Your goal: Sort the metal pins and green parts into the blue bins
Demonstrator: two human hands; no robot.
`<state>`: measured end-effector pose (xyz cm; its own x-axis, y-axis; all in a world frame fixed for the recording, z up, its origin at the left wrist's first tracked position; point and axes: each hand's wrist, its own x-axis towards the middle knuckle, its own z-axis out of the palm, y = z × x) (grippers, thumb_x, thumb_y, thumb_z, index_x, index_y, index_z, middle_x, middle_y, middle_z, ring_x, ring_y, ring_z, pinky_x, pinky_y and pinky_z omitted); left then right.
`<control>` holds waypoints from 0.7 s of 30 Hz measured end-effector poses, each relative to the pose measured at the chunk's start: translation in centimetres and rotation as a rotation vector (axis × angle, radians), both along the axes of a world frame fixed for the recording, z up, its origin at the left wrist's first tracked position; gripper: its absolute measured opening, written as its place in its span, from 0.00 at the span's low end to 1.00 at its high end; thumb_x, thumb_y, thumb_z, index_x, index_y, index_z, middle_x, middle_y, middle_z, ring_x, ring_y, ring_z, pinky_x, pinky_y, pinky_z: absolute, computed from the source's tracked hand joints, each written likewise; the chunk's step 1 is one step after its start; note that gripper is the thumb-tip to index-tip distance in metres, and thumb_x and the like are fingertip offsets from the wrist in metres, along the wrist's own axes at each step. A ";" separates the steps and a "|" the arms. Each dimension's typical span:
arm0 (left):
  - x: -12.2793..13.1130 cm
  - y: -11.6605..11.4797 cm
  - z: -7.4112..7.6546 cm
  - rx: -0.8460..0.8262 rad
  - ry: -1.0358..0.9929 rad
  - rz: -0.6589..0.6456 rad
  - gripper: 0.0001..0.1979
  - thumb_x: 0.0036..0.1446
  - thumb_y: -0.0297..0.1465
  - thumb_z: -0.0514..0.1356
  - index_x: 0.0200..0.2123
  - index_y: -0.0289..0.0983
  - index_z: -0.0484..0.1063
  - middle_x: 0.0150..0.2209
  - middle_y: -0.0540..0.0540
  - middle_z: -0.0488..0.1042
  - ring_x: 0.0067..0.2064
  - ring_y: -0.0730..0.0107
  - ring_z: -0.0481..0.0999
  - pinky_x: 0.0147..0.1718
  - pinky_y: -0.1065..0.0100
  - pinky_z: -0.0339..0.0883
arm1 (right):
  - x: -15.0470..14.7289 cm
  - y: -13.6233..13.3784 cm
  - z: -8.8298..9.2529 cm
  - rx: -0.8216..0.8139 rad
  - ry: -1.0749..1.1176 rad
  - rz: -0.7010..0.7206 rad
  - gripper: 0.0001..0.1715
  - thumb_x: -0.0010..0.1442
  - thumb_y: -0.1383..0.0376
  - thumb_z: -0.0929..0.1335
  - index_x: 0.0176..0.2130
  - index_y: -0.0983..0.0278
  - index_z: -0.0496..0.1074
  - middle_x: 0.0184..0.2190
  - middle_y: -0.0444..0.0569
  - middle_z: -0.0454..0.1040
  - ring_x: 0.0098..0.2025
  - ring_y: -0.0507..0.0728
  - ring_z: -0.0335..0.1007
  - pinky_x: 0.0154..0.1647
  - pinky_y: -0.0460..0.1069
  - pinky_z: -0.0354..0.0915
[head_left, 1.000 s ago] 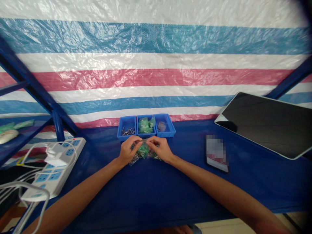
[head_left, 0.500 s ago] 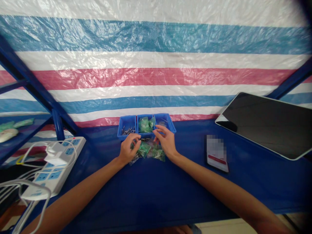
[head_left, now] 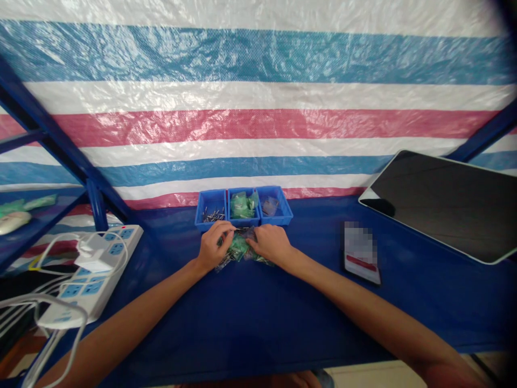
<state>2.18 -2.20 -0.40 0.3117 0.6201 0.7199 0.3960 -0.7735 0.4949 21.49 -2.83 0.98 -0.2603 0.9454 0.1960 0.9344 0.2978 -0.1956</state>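
Note:
My left hand is closed in a pinch over a pile of small green and clear plastic packets. What its fingertips hold is too small to make out. Facing it, my right hand has its fingers curled down on a clear plastic bag at the pile's right side. Just behind the hands stand three joined blue bins. Short metal pins lie in the left bin, green packets fill the middle one, and clear bags are in the right one.
A white power strip with plugs and cables lies at the left. To the right are a phone and a large dark-screened panel. Blue frame bars and a striped plastic sheet bound the blue table.
My right hand has come down from the right bin toward the pile, and its fingers have closed. The clear bags in that bin now show. My left hand has stayed nearly still.

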 end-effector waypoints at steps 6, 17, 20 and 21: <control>0.0 -0.1 0.1 0.015 0.014 -0.002 0.06 0.59 0.27 0.55 0.38 0.35 0.71 0.37 0.44 0.73 0.35 0.72 0.72 0.34 0.70 0.67 | -0.3 -0.3 -0.1 0.009 0.051 0.029 0.14 0.60 0.63 0.64 0.31 0.66 0.75 0.32 0.59 0.77 0.33 0.61 0.74 0.33 0.50 0.64; -0.1 0.1 -0.1 0.014 -0.041 0.087 0.12 0.58 0.32 0.58 0.46 0.36 0.68 0.40 0.43 0.72 0.34 0.73 0.72 0.35 0.69 0.69 | -0.5 -0.9 -1.1 0.232 0.696 0.169 0.15 0.65 0.62 0.58 0.39 0.64 0.71 0.35 0.50 0.76 0.36 0.55 0.71 0.40 0.47 0.64; -0.1 0.3 0.1 0.009 0.001 0.151 0.20 0.56 0.34 0.60 0.52 0.38 0.65 0.45 0.42 0.72 0.42 0.67 0.73 0.42 0.64 0.69 | -0.6 -1.2 -1.6 0.205 0.800 0.177 0.15 0.65 0.60 0.59 0.39 0.64 0.71 0.31 0.48 0.74 0.31 0.54 0.70 0.37 0.47 0.64; -0.1 0.3 0.1 0.009 0.025 0.154 0.20 0.56 0.35 0.61 0.52 0.38 0.66 0.46 0.41 0.72 0.44 0.65 0.72 0.45 0.62 0.68 | -0.6 -1.3 -1.7 0.193 0.825 0.178 0.15 0.65 0.60 0.59 0.39 0.64 0.70 0.29 0.47 0.74 0.30 0.53 0.69 0.35 0.47 0.64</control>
<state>2.05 -1.87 -0.32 0.2313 0.6557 0.7187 0.5220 -0.7071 0.4771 20.91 -4.13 -0.77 -0.1054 0.8345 0.5408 0.4524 0.5245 -0.7213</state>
